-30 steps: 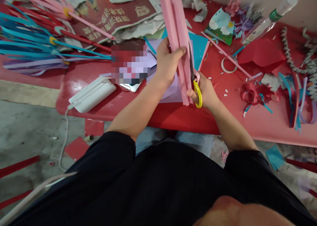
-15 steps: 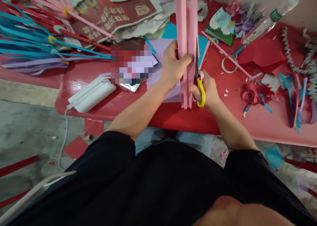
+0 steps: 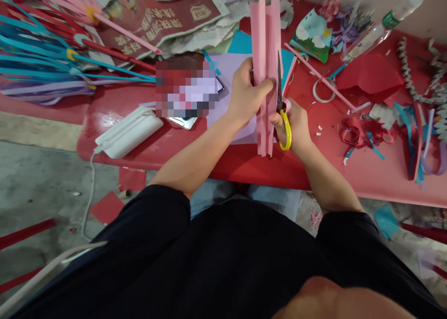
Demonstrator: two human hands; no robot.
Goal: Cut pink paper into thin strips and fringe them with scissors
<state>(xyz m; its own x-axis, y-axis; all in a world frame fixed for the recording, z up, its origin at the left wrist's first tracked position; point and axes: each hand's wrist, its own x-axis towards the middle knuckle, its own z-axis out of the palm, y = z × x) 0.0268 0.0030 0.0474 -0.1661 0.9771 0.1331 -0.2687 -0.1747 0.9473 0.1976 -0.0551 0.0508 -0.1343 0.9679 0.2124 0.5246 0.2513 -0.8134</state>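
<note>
A long folded sheet of pink paper [image 3: 259,44] stands upright over the table, pleated lengthwise. My left hand [image 3: 246,93] grips it around the middle, thumb across the front and fingers behind. My right hand [image 3: 296,125] is closed on a pair of scissors [image 3: 286,130] with yellow handles, thumb through one loop. Their dark blades point away from me along the paper's right edge; whether they are cutting I cannot tell. Beneath the hands lie a lilac sheet [image 3: 223,67] and a blue sheet [image 3: 240,43].
On the red table [image 3: 223,163], a white power bank [image 3: 129,132] with a cable lies left. Paper-strip tassels [image 3: 38,60] and newspaper [image 3: 167,30] lie behind it. To the right are a tape roll [image 3: 324,91], a pink paper stick [image 3: 321,77], a plastic bottle [image 3: 382,35] and paper scraps [image 3: 363,132].
Both hands, the pink paper and the scissors have shifted slightly to the right and a little towards me. The grips look the same, and other things stay in place.
</note>
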